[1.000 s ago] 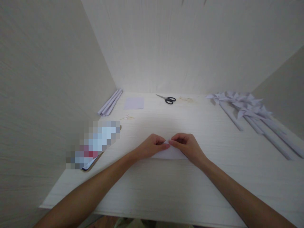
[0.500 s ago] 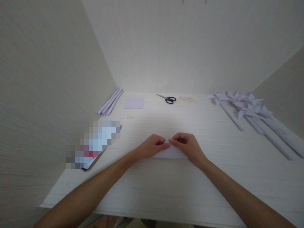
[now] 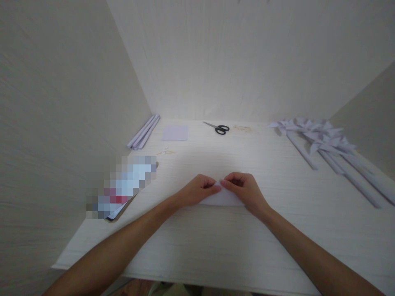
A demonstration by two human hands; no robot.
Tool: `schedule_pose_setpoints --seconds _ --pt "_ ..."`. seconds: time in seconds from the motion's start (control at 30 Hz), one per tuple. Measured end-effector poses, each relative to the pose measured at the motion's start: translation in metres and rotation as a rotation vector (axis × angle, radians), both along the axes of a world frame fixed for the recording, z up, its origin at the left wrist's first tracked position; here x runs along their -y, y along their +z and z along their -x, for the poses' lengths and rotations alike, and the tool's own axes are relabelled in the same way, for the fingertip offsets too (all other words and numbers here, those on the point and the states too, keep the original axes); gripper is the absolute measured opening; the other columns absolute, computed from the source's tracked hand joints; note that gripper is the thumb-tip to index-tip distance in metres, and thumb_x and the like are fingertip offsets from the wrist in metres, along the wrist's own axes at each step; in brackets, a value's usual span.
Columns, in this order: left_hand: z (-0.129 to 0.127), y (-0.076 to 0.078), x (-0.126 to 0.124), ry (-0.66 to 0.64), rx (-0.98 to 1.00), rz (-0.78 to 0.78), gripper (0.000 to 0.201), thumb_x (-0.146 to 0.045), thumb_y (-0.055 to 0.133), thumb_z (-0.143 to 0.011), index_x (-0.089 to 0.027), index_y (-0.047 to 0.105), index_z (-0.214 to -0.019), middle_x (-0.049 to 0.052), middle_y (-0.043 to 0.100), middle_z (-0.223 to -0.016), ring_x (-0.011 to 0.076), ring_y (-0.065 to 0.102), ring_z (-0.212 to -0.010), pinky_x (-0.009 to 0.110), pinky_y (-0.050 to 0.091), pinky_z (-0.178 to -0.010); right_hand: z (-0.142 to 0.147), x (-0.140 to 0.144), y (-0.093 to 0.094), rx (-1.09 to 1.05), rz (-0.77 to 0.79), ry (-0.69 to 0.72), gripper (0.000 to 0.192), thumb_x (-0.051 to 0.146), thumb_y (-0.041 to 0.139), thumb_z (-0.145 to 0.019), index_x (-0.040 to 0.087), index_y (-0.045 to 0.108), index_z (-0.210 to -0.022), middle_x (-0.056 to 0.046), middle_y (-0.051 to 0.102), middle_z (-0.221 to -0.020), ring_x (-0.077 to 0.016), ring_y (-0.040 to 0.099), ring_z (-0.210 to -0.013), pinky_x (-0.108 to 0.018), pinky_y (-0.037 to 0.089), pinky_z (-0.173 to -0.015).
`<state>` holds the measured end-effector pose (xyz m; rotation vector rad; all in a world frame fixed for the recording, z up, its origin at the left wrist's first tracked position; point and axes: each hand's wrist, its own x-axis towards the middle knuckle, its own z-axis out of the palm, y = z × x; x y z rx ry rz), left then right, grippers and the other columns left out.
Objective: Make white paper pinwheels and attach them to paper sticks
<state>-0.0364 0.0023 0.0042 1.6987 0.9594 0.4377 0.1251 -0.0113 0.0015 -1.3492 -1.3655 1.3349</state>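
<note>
A pale sheet of paper, folded into a triangle, lies on the white table near its middle. Its long straight edge faces me and its peak points away. My left hand pinches the paper near the peak from the left, thumb and fingers closed. From the right, my right hand pinches it close to the same peak, its fingers curled. The two sets of fingertips nearly meet there. Both hands cover the side corners of the paper.
Black-handled scissors and a square of paper lie at the back. Rolled paper sticks rest back left, above a blurred phone-like device. Several paper pinwheels on sticks lie right. Small scraps sit between. Walls enclose three sides.
Almost nothing differs. Both hands keep their pinch on the folded paper, and the view has shifted only very slightly.
</note>
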Motion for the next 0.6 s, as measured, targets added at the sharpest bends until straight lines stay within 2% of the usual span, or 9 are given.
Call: schedule_pose_setpoints --seconds 0.37,0.47,0.6 --pt "0.0006 0.0 -0.0002 0.003 0.023 0.044 0.041 -0.048 0.043 -0.072 -0.016 0.035 -0.048 -0.006 0.024 -0.047 0.0049 0.022 -0.044 0.021 0.015 -0.04 -0.0012 -0.0015 -0.0024 0.026 -0.023 0.046 0.02 0.033 0.062 -0.061 0.015 0.057 -0.056 0.002 0.05 -0.05 -0.0078 0.041 -0.046 -0.021 0.031 -0.043" --pt "0.0025 -0.0004 -0.0007 -0.038 0.035 0.095 0.04 -0.048 0.043 -0.072 -0.015 0.038 -0.05 -0.006 0.025 -0.047 0.0048 0.022 -0.043 0.021 0.014 -0.04 -0.0037 -0.0037 -0.0034 0.035 -0.008 0.136 0.019 0.032 0.061 -0.063 0.015 0.054 -0.057 0.003 0.048 -0.05 -0.0075 0.04 -0.045 -0.021 0.029 -0.042" --pt "0.0043 0.0001 -0.0004 -0.116 0.023 0.155 0.04 -0.047 0.046 -0.071 -0.015 0.037 -0.049 -0.006 0.026 -0.046 0.0045 0.023 -0.042 0.021 0.015 -0.039 -0.0096 -0.0061 -0.0034 0.06 -0.017 0.337 0.02 0.032 0.059 -0.066 0.015 0.052 -0.058 0.004 0.044 -0.05 -0.0066 0.037 -0.045 -0.02 0.026 -0.043"
